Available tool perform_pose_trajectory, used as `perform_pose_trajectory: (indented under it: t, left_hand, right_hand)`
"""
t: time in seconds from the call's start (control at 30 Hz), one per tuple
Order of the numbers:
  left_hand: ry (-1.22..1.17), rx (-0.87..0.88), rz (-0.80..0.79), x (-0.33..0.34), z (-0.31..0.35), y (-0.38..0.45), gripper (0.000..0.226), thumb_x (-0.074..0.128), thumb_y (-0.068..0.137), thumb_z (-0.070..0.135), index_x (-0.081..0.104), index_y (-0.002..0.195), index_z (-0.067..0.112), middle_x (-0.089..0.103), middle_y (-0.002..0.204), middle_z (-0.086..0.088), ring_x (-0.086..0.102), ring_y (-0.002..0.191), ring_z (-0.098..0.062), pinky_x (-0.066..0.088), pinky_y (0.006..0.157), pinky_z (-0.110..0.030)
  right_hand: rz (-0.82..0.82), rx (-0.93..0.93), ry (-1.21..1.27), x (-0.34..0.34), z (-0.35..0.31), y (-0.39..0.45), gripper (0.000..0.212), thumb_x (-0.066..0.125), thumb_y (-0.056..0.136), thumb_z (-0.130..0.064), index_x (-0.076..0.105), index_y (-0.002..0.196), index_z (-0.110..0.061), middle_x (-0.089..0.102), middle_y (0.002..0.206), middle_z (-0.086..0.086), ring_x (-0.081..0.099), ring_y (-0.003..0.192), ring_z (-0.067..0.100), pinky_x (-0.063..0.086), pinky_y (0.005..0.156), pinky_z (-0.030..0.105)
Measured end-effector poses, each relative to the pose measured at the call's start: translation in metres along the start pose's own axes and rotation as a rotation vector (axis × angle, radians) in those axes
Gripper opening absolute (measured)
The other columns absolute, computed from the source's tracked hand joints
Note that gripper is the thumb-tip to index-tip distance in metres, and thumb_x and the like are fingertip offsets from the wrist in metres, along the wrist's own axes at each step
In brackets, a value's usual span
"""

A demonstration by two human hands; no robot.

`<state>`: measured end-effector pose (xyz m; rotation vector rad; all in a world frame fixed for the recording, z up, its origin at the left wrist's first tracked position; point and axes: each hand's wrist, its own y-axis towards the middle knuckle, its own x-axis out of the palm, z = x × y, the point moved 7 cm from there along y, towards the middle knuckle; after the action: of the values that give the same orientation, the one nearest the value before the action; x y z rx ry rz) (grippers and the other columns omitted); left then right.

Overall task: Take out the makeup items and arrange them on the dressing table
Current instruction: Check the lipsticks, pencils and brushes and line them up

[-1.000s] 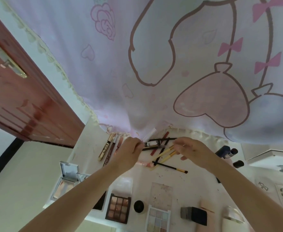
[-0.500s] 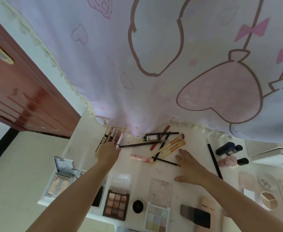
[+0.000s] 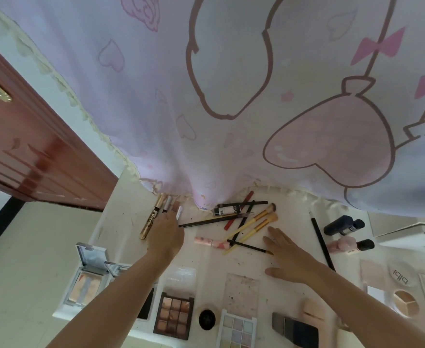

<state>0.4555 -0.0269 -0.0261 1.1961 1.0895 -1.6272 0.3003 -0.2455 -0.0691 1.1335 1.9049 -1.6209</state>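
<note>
Already the makeup items are out and spread over the dressing table (image 3: 121, 222), and the sorting runs by kind. Slim tubes lie side by side at the far left edge, a gold pen (image 3: 153, 217) outermost, so they make a tidy row under the hem of the pink curtain (image 3: 231, 96). At the near end of that row the left hand (image 3: 167, 232) reaches in, and a small white tube (image 3: 179, 212) stands just beyond its fingertips; whether the fingers pinch it or only nudge it into line I cannot tell, since the back of the hand hides them. To the right a loose heap waits, probably next to be squared: yellow-handled brushes (image 3: 254, 223) crossed over a red pencil (image 3: 239, 209), a long black brush (image 3: 207, 221) and a pink patterned tube (image 3: 211, 242). The right hand (image 3: 289, 254) lies flat and released, fingers straight, just beside that heap, likely steadying itself or ready to gather. A single black pencil (image 3: 322, 242) lies apart further right, near two bottles (image 3: 344, 226). Along the near edge sit the flat cases: a brown eyeshadow palette (image 3: 175, 315), a pastel palette (image 3: 237, 331) and an open mirrored compact (image 3: 88, 277).
</note>
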Motion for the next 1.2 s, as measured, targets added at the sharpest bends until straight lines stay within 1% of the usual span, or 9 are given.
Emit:
perform_pose_trajectory:
  t: [0.17,0.4,0.57,0.67,0.73,0.8,0.87,1.0,1.2]
  left_hand:
    - [0.036,0.524,-0.198,0.021,0.052,-0.018,0.035,0.047,0.09,0.025,0.047,0.123,0.014,0.051,0.123,0.0,0.046,0.114,-0.016,0.041,0.09,-0.025]
    - [0.205,0.502,-0.418,0.039,0.062,-0.02,0.029,0.041,0.094,0.022,0.051,0.12,0.012,0.05,0.121,-0.006,0.045,0.115,-0.021,0.04,0.094,-0.029]
    - [-0.062,0.542,-0.354,0.004,0.079,-0.04,0.026,0.043,0.093,0.025,0.055,0.115,0.017,0.054,0.111,0.001,0.053,0.099,-0.014,0.04,0.081,-0.019]
    - [-0.177,0.6,-0.299,-0.024,0.094,-0.055,0.024,0.042,0.094,0.027,0.055,0.112,0.02,0.059,0.103,0.002,0.051,0.089,-0.009,0.033,0.07,-0.014]
    - [-0.207,0.635,-0.28,-0.043,0.102,-0.062,0.024,0.042,0.094,0.03,0.055,0.112,0.021,0.06,0.101,0.004,0.049,0.085,-0.005,0.033,0.07,-0.012]
    - [-0.251,0.673,-0.273,-0.062,0.11,-0.067,0.023,0.045,0.093,0.029,0.056,0.111,0.02,0.06,0.095,0.006,0.048,0.081,-0.002,0.034,0.068,-0.009]
    - [-0.305,0.706,-0.274,-0.079,0.117,-0.07,0.021,0.048,0.092,0.026,0.059,0.108,0.018,0.057,0.085,0.009,0.045,0.07,0.002,0.036,0.069,-0.006]
    - [-0.312,0.777,-0.267,-0.1,0.134,-0.07,0.02,0.049,0.091,0.025,0.062,0.098,0.011,0.06,0.077,-0.001,0.041,0.059,0.002,0.036,0.07,-0.009]
    - [-0.227,0.762,-0.312,-0.113,0.142,-0.057,0.018,0.047,0.091,0.026,0.062,0.092,0.017,0.057,0.069,0.01,0.049,0.06,0.0,0.04,0.06,-0.006]
  right_hand:
    - [-0.011,0.004,0.011,0.001,0.0,0.001,0.082,0.05,0.088,-0.042,-0.003,0.145,-0.013,-0.019,0.153,0.006,-0.014,0.141,0.021,0.004,0.115,0.031]
    - [-0.016,0.004,0.008,-0.008,-0.005,-0.005,0.074,0.045,0.091,-0.04,0.002,0.145,-0.013,-0.012,0.154,0.007,-0.007,0.143,0.02,0.008,0.116,0.032]
    - [0.16,-0.153,0.04,-0.049,-0.042,-0.017,0.063,0.039,0.092,-0.046,0.017,0.143,-0.017,0.031,0.146,0.004,0.033,0.13,0.02,0.03,0.103,0.03]
    - [0.205,-0.269,0.166,-0.07,-0.068,-0.031,0.038,0.039,0.093,-0.04,0.044,0.123,-0.017,0.058,0.101,-0.004,0.054,0.093,0.016,0.04,0.073,0.023]
    - [0.277,-0.348,0.216,-0.087,-0.076,-0.045,0.019,0.037,0.095,-0.034,0.048,0.085,-0.023,0.043,0.067,-0.015,0.043,0.062,0.004,0.03,0.055,0.015]
    - [0.313,-0.403,0.249,-0.103,-0.077,-0.06,0.028,0.04,0.095,-0.03,0.037,0.068,-0.035,0.036,0.059,-0.015,0.037,0.052,-0.002,0.032,0.052,0.015]
    - [0.352,-0.437,0.319,-0.116,-0.075,-0.074,0.028,0.045,0.094,-0.025,0.042,0.07,-0.039,0.039,0.057,-0.015,0.043,0.051,-0.004,0.036,0.055,0.012]
    - [0.432,-0.396,0.377,-0.128,-0.058,-0.091,0.021,0.049,0.092,-0.018,0.065,0.094,-0.005,0.052,0.061,-0.005,0.047,0.056,-0.002,0.038,0.057,0.009]
    - [0.58,-0.251,0.428,-0.143,-0.02,-0.112,0.017,0.05,0.091,-0.016,0.066,0.096,-0.016,0.059,0.065,-0.005,0.051,0.051,0.008,0.041,0.053,0.01]
